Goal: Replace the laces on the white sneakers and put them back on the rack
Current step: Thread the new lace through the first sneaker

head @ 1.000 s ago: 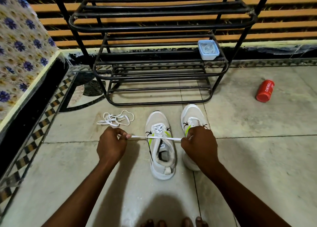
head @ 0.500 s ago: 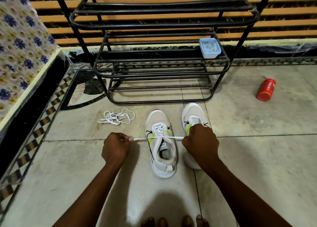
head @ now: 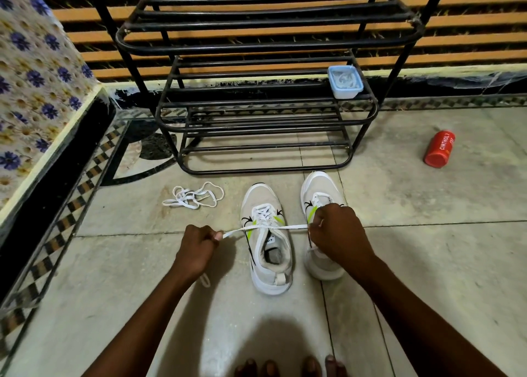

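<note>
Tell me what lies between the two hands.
Head view: a taut white lace spans from left hand to right hand, crossing the left sneaker.

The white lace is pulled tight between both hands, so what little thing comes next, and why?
Probably cross the two ends and tie them. The flat white lace runs taut over the left white sneaker with green stripes, whose eyelets look threaded already. The left hand and right hand each pinch an end, so a knot seems the likely small step.
</note>
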`<state>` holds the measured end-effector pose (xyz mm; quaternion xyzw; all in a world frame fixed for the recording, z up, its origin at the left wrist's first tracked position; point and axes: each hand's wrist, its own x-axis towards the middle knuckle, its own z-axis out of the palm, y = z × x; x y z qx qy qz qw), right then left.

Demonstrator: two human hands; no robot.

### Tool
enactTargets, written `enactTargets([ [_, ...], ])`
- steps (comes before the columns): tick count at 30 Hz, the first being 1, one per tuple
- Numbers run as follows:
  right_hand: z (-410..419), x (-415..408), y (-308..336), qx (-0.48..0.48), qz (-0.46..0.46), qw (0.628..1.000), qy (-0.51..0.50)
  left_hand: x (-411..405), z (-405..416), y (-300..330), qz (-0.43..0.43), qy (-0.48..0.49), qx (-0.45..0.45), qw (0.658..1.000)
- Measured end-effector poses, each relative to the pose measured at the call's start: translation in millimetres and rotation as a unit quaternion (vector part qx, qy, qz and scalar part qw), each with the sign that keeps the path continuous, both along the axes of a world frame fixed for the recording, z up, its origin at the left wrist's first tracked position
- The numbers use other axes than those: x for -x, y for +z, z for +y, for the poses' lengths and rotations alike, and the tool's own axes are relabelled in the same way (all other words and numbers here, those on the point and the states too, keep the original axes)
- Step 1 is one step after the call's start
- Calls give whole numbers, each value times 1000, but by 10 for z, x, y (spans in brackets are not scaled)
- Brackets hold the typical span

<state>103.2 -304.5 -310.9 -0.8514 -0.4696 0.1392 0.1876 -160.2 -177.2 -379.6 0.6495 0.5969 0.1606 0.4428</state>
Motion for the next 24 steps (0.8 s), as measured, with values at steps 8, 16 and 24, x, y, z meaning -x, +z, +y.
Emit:
enactTargets([
  [8, -65, -56, 88, -58, 271, 938, 207, -234, -251, 565, -363, -31, 169, 916],
  [16, 84, 267, 10, -208, 547, 808, 63, -637, -311, 700, -389, 8, 65, 919],
  [24, 330, 324, -234, -273, 438, 856, 39, -696, -290, 654, -322, -24, -55, 945],
])
